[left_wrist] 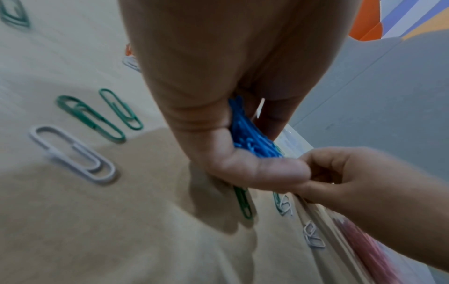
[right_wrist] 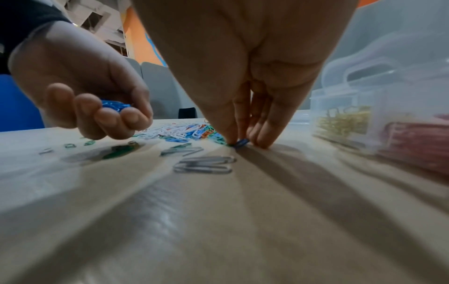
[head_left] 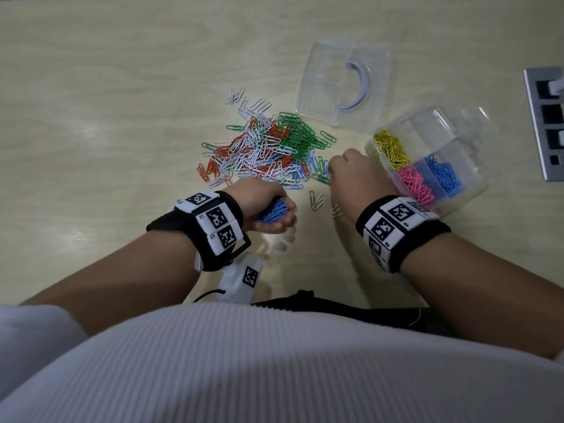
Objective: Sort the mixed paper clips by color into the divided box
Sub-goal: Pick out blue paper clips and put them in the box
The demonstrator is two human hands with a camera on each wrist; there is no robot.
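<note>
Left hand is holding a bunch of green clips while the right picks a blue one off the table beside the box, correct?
Not quite: the bunch in the left hand is blue clips, not green, as the head view shows. The rest holds: the right hand pinches a blue clip on the table beside the divided box.

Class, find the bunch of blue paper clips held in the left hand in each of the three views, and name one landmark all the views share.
Head: bunch of blue clips sits left of centre, in the left hand.
Left wrist: centre, wedged between palm and thumb.
Right wrist: left, above the curled fingers.
Shared landmark: the divided box, at the right edge.
</note>
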